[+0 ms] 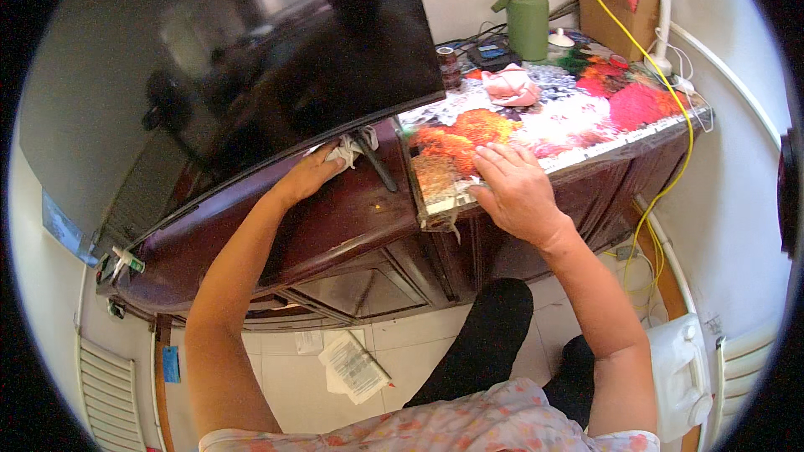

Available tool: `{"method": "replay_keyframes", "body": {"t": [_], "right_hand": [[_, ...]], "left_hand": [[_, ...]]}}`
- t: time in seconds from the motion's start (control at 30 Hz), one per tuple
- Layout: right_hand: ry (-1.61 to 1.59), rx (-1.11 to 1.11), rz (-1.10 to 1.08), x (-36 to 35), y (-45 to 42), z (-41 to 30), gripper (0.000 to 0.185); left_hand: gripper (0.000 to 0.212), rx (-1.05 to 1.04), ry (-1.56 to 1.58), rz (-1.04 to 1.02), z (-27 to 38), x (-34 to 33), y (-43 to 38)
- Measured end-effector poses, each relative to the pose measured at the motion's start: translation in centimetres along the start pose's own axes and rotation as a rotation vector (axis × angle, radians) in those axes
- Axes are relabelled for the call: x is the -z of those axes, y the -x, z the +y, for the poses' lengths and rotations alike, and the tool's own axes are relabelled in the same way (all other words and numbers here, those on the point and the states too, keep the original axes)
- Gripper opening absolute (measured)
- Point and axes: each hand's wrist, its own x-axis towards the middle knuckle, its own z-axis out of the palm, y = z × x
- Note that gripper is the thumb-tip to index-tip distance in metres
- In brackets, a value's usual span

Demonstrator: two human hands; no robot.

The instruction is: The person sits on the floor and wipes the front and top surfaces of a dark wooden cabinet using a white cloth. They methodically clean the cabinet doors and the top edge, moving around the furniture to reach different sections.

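Observation:
My left hand (pixel 312 174) grips a whitish cloth (pixel 349 149) against the dark red wooden cabinet top (pixel 339 201), just under the lower edge of the television (pixel 251 63). Part of the cloth lies behind the slanted black stand leg (pixel 379 166). My right hand (pixel 516 191) rests flat near the front edge of the flower-print cover (pixel 565 125), fingers slightly spread. A scrap of something white shows beside its thumb; what it is I cannot tell. Farther back on the cover lies a crumpled pink cloth (pixel 510 85).
Behind the pink cloth stand a brown can (pixel 448 68), a black box (pixel 493 56), a green vacuum flask (pixel 527 24) and a cardboard box (pixel 619 16). A yellow cable (pixel 653 63) hangs over the right end. A small bottle (pixel 129 259) lies far left; papers (pixel 355 367) are on the floor.

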Motion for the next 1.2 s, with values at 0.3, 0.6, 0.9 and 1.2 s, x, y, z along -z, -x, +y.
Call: {"method": "replay_keyframes", "body": {"t": [0.3, 0.6, 0.9, 1.2], "right_hand": [[0.003, 0.011, 0.038, -0.1, 0.5, 0.7, 0.038], [-0.054, 0.008, 0.051, -0.5, -0.2, -0.3, 0.039], [-0.003, -0.014, 0.022, -0.6, 0.4, 0.1, 0.042], [-0.027, 0.008, 0.021, -0.4, 0.2, 0.4, 0.038]], "left_hand": [[0.056, 0.046, 0.029, -0.081, 0.4, 0.8, 0.3], [0.052, 0.244, -0.042, 0.425, -25.6, 11.2, 22.5], [0.058, 0.422, -0.164, 0.731, -21.9, 3.9, 35.8], [0.062, -0.330, -0.391, 0.319, 9.7, -7.0, 16.9]]}}
